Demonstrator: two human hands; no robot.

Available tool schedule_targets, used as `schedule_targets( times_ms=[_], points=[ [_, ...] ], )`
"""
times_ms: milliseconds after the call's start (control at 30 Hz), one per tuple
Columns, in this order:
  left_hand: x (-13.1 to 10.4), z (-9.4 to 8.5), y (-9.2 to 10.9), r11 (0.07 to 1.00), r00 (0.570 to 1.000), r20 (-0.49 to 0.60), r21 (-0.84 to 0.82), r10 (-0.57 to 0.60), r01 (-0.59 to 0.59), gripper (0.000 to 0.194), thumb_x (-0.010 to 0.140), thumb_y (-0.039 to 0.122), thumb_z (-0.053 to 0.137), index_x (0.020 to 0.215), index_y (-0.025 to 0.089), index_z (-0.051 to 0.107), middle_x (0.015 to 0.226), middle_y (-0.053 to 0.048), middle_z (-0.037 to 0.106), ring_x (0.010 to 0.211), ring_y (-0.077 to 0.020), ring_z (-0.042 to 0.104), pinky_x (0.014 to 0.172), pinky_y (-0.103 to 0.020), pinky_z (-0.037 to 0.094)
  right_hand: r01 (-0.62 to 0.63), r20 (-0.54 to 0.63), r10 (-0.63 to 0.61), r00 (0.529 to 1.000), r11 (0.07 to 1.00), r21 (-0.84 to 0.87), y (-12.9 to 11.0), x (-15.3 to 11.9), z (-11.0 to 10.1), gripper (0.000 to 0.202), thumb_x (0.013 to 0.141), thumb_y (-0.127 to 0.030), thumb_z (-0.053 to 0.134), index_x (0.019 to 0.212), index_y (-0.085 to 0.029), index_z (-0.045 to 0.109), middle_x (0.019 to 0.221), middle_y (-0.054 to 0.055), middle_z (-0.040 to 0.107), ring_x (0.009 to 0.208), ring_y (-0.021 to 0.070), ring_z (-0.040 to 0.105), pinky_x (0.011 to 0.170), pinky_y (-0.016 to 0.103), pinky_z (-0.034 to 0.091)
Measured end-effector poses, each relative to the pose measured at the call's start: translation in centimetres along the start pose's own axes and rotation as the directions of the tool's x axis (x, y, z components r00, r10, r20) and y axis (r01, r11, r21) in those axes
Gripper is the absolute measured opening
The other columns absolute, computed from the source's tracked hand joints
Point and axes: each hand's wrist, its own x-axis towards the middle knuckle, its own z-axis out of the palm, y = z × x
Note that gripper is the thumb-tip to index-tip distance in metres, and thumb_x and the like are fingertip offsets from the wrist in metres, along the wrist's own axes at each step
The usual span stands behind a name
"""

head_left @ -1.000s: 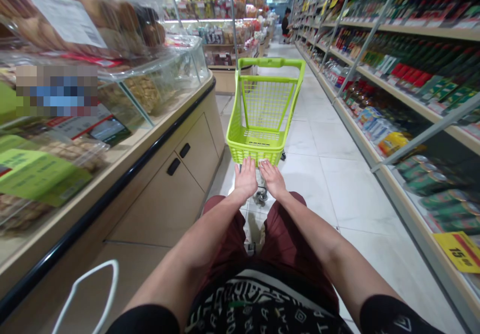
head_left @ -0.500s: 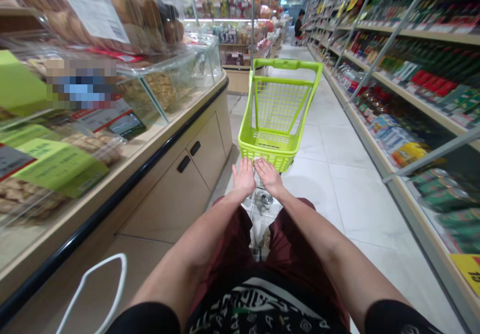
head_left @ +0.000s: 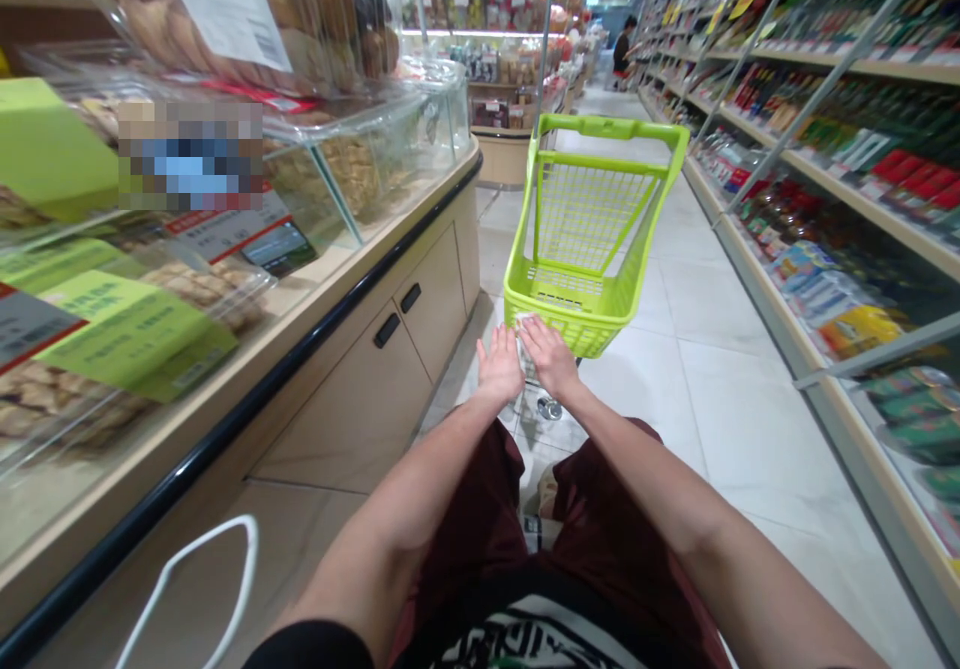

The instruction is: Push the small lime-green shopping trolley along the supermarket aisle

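Observation:
Both arms reach forward over my knees toward a lime-green shopping cart (head_left: 574, 289) whose basket is bare inside. My left hand (head_left: 501, 367) is open, fingers straight, just short of the basket's near lower corner. Beside it, my right hand (head_left: 550, 357) is also open, with its fingers stretched flat at the basket's near wall; whether the fingertips touch the plastic I cannot tell. Neither hand grips anything. Under my right hand a caster wheel (head_left: 549, 408) of the cart shows on the tiles.
On the left runs a glass-topped counter (head_left: 352, 334) with packed baked goods (head_left: 330, 19) and green price cards (head_left: 135, 334). Shelves of bottles and cans (head_left: 862, 259) line the right. A white loop (head_left: 247, 569) hangs lower left. A person (head_left: 622, 52) is far down the aisle.
The whole view has swung so that the counter, cart and shelves sit farther right. The cart has shifted right slightly more than my hands. My left hand's fingers are spread a little wider.

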Motion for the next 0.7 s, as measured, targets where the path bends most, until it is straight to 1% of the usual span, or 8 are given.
schedule_targets(
  times_ms=[100, 167, 233, 333, 400, 467, 567, 700],
  points=[
    [-0.3, 0.1, -0.4, 0.999, 0.999, -0.014, -0.036, 0.039, -0.039, 0.072, 0.073, 0.021, 0.043, 0.138, 0.008, 0.017, 0.148, -0.012, 0.012, 0.135, -0.0231, 0.01, 0.108, -0.05, 0.013, -0.081, 0.074, 0.08, 0.994, 0.997, 0.016, -0.3, -2.0, 2.3, 0.04, 0.084, -0.01, 0.035, 0.119, -0.013, 0.053, 0.128, 0.014, 0.05, 0.127, 0.0228, 0.034, 0.098, 0.044, 0.036],
    [-0.2, -0.2, -0.7, 0.996, 0.998, -0.036, -0.068, 0.049, -0.051, 0.071, 0.074, 0.023, 0.042, 0.138, 0.006, 0.017, 0.147, -0.013, 0.013, 0.135, -0.0232, 0.011, 0.108, -0.049, 0.014, -0.103, 0.004, 0.103, 0.995, 0.993, 0.052, -0.8, -2.9, 2.2, 0.041, 0.082, -0.008, 0.035, 0.118, -0.013, 0.054, 0.125, 0.014, 0.052, 0.125, 0.0224, 0.037, 0.098, 0.043, 0.037],
    [0.2, -0.9, -1.1, 0.993, 0.994, -0.092, -0.09, 0.064, -0.073, 0.073, 0.074, 0.024, 0.043, 0.138, 0.006, 0.014, 0.148, -0.014, 0.012, 0.136, -0.023, 0.01, 0.108, -0.049, 0.013, -0.109, -0.153, 0.122, 0.981, 0.99, 0.092, -1.0, -3.1, 0.5, 0.046, 0.08, -0.007, 0.034, 0.122, -0.014, 0.05, 0.129, 0.013, 0.049, 0.126, 0.022, 0.036, 0.1, 0.043, 0.036],
    [1.4, -2.5, -1.5, 0.986, 0.966, -0.229, -0.085, 0.123, -0.146, 0.075, 0.074, 0.023, 0.043, 0.139, 0.006, 0.008, 0.148, -0.013, 0.006, 0.136, -0.0227, 0.003, 0.11, -0.047, 0.008, -0.153, -0.377, 0.174, 0.91, 0.985, 0.084, 0.2, -2.0, -3.7, 0.054, 0.079, -0.008, 0.035, 0.131, -0.019, 0.039, 0.137, 0.01, 0.039, 0.129, 0.023, 0.03, 0.102, 0.047, 0.032],
    [2.7, -3.4, -1.6, 0.976, 0.945, -0.271, -0.06, 0.185, -0.208, 0.074, 0.075, 0.022, 0.042, 0.139, 0.008, 0.008, 0.149, -0.012, 0.005, 0.136, -0.0234, 0.0, 0.109, -0.048, 0.004, -0.233, -0.432, 0.219, 0.875, 0.972, 0.023, 1.9, -1.0, -6.1, 0.055, 0.077, -0.008, 0.036, 0.132, -0.02, 0.037, 0.138, 0.009, 0.037, 0.13, 0.0241, 0.028, 0.102, 0.049, 0.031],
    [3.8, -3.7, -1.5, 0.965, 0.937, -0.25, -0.032, 0.244, -0.26, 0.071, 0.075, 0.017, 0.041, 0.139, 0.01, 0.011, 0.149, -0.011, 0.008, 0.136, -0.0234, -0.002, 0.109, -0.05, 0.001, -0.301, -0.381, 0.263, 0.886, 0.953, -0.042, 3.6, -0.4, -7.1, 0.056, 0.075, -0.008, 0.038, 0.129, -0.019, 0.04, 0.135, 0.01, 0.041, 0.129, 0.0254, 0.031, 0.1, 0.05, 0.032],
    [4.9, -3.5, -1.1, 0.959, 0.931, -0.239, -0.009, 0.274, -0.285, 0.07, 0.075, 0.012, 0.039, 0.139, 0.011, 0.01, 0.149, -0.01, 0.008, 0.136, -0.0225, -0.004, 0.109, -0.05, 0.001, -0.317, -0.305, 0.274, 0.912, 0.943, -0.101, 4.4, -0.1, -5.8, 0.054, 0.075, -0.008, 0.039, 0.127, -0.017, 0.043, 0.133, 0.012, 0.044, 0.129, 0.0257, 0.03, 0.101, 0.05, 0.028],
    [5.0, -3.0, -1.3, 0.954, 0.92, -0.268, -0.01, 0.285, -0.298, 0.072, 0.076, 0.011, 0.038, 0.14, 0.011, 0.006, 0.149, -0.009, 0.005, 0.136, -0.0206, -0.006, 0.11, -0.046, 0.001, -0.212, -0.298, 0.178, 0.938, 0.974, -0.085, 3.0, 0.4, -2.2, 0.047, 0.083, -0.01, 0.032, 0.128, -0.019, 0.044, 0.133, 0.011, 0.045, 0.132, 0.0209, 0.025, 0.105, 0.047, 0.021]
  ],
)
